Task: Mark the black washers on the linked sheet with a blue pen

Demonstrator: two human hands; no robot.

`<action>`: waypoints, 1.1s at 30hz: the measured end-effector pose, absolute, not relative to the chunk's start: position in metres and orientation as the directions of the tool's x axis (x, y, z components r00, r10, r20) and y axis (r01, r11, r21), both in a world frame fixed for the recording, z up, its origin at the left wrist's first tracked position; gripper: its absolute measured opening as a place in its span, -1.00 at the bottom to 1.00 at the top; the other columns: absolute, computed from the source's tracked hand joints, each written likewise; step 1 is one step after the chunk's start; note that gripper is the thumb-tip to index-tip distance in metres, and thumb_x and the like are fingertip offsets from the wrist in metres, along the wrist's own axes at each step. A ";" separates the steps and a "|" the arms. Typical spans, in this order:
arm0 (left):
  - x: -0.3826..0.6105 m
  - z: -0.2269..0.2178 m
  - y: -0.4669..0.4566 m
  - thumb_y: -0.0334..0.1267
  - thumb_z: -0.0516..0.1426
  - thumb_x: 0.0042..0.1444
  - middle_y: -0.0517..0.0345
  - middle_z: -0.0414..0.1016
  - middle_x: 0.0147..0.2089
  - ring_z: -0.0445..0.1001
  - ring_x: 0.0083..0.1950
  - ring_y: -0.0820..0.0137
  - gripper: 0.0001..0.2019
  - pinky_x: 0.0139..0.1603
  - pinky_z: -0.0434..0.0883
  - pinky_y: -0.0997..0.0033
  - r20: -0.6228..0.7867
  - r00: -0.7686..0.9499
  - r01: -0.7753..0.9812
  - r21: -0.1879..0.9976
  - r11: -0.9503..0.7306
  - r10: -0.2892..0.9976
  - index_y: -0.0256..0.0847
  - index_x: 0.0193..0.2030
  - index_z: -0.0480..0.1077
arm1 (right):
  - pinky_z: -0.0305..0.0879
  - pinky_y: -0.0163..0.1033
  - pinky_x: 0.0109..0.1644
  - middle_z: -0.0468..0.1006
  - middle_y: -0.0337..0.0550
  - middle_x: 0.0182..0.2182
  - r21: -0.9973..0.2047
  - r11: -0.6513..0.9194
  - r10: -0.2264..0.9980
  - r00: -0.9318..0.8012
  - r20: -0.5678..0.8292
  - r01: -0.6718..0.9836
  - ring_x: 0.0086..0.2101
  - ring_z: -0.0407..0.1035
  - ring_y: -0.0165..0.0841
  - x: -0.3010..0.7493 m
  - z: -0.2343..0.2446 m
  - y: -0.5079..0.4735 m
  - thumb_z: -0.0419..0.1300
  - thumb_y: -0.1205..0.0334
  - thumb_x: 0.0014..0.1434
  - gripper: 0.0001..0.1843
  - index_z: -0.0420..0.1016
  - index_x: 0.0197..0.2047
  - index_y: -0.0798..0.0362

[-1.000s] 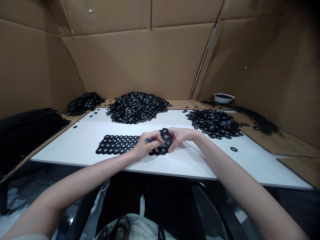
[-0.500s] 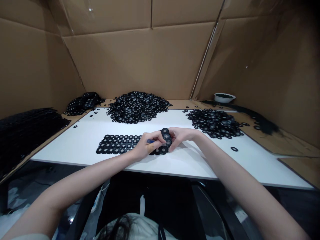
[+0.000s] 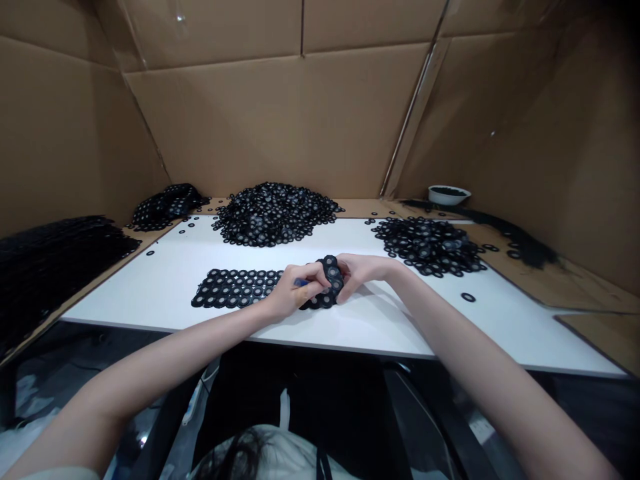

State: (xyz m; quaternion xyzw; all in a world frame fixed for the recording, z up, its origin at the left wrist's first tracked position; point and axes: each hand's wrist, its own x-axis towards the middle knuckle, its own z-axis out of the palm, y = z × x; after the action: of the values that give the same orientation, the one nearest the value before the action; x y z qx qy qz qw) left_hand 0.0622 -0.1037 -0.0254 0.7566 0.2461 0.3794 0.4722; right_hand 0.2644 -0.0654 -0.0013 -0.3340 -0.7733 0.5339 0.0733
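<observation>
On the white board lies a strip of black rings with pale centres (image 3: pixel 235 291), joined in rows; its right end curls up. My left hand (image 3: pixel 295 291) is closed in a pinch around a slim blue tool (image 3: pixel 301 283), whose tip points at the raised end of the strip. Whether it is a hook or a pen I cannot make out. With thumb and fingers, my right hand (image 3: pixel 361 272) grips the curled right end from the other side. Part of the strip is hidden behind my left hand.
A large heap of black rings (image 3: pixel 275 213) stands at the back, a smaller heap (image 3: pixel 427 247) to the right. One loose ring (image 3: pixel 469 297) lies near it. A white bowl (image 3: pixel 449 195) and dark strands (image 3: pixel 530 250) are at right. Black stacked material (image 3: pixel 55 273) fills the left; cardboard walls surround the table.
</observation>
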 end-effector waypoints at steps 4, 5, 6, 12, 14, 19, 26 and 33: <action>0.062 -0.025 -0.104 -0.27 0.08 0.08 0.19 0.35 -0.47 0.32 -0.46 0.51 -0.85 -0.39 0.27 0.53 0.336 0.608 0.032 0.895 -0.445 0.720 -0.33 -0.41 0.38 | 0.26 -0.29 -0.27 0.45 -0.29 -0.39 -0.875 0.207 0.599 -0.764 -0.241 0.438 -0.34 0.32 -0.37 0.264 -0.002 -0.065 0.43 0.19 -0.31 -0.55 0.39 -0.34 0.12; 0.062 -0.025 -0.104 -0.27 0.08 0.08 0.19 0.35 -0.47 0.32 -0.46 0.51 -0.84 -0.39 0.27 0.53 0.337 0.609 0.035 0.893 -0.449 0.718 -0.33 -0.40 0.38 | 0.26 -0.29 -0.27 0.45 -0.29 -0.39 -0.875 0.206 0.599 -0.763 -0.241 0.438 -0.35 0.32 -0.38 0.264 -0.002 -0.065 0.43 0.19 -0.31 -0.55 0.38 -0.34 0.12; 0.062 -0.025 -0.104 -0.27 0.08 0.09 0.19 0.34 -0.47 0.32 -0.46 0.51 -0.84 -0.38 0.27 0.53 0.338 0.610 0.037 0.891 -0.452 0.716 -0.33 -0.40 0.38 | 0.26 -0.29 -0.27 0.45 -0.29 -0.39 -0.876 0.206 0.599 -0.764 -0.240 0.436 -0.35 0.32 -0.38 0.265 -0.002 -0.065 0.43 0.19 -0.31 -0.55 0.38 -0.34 0.12; 0.061 -0.025 -0.104 -0.27 0.08 0.10 0.18 0.34 -0.47 0.33 -0.45 0.51 -0.84 -0.38 0.27 0.54 0.344 0.617 0.038 0.886 -0.463 0.708 -0.33 -0.39 0.38 | 0.27 -0.29 -0.27 0.45 -0.29 -0.39 -0.875 0.211 0.595 -0.768 -0.239 0.436 -0.34 0.33 -0.37 0.265 -0.001 -0.065 0.43 0.19 -0.31 -0.56 0.37 -0.35 0.12; 0.061 -0.025 -0.104 -0.26 0.08 0.10 0.18 0.34 -0.47 0.33 -0.45 0.51 -0.84 -0.38 0.28 0.53 0.344 0.617 0.036 0.886 -0.462 0.708 -0.33 -0.39 0.39 | 0.26 -0.29 -0.27 0.45 -0.28 -0.39 -0.873 0.212 0.595 -0.767 -0.241 0.439 -0.34 0.33 -0.37 0.264 0.000 -0.066 0.43 0.19 -0.31 -0.56 0.38 -0.35 0.12; 0.061 -0.025 -0.104 -0.27 0.09 0.10 0.18 0.34 -0.47 0.33 -0.45 0.51 -0.84 -0.38 0.28 0.53 0.336 0.622 0.029 0.892 -0.450 0.707 -0.33 -0.39 0.39 | 0.27 -0.30 -0.27 0.46 -0.28 -0.38 -0.878 0.206 0.596 -0.767 -0.237 0.432 -0.34 0.34 -0.38 0.265 -0.001 -0.066 0.42 0.21 -0.31 -0.57 0.39 -0.34 0.13; 0.061 -0.025 -0.105 -0.26 0.08 0.11 0.16 0.37 -0.44 0.33 -0.44 0.51 -0.83 -0.38 0.28 0.53 0.339 0.634 0.021 0.891 -0.454 0.695 -0.33 -0.37 0.40 | 0.27 -0.31 -0.28 0.44 -0.29 -0.42 -0.872 0.216 0.590 -0.771 -0.241 0.438 -0.36 0.33 -0.39 0.265 -0.003 -0.064 0.42 0.19 -0.30 -0.59 0.39 -0.37 0.14; 0.062 -0.024 -0.103 -0.32 0.11 0.03 0.23 0.30 -0.54 0.28 -0.51 0.53 -0.88 -0.43 0.23 0.54 0.376 0.541 -0.007 0.896 -0.444 0.752 -0.33 -0.44 0.39 | 0.29 -0.29 -0.27 0.45 -0.26 -0.38 -0.867 0.211 0.596 -0.762 -0.253 0.452 -0.35 0.34 -0.37 0.266 -0.003 -0.064 0.43 0.18 -0.30 -0.50 0.42 -0.25 0.13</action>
State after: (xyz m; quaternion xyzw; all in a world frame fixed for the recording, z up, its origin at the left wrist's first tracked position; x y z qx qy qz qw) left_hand 0.0620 -0.1033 -0.0236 0.7450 0.2500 0.4085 0.4644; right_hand 0.2656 -0.0644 -0.0030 -0.3381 -0.7750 0.5296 0.0680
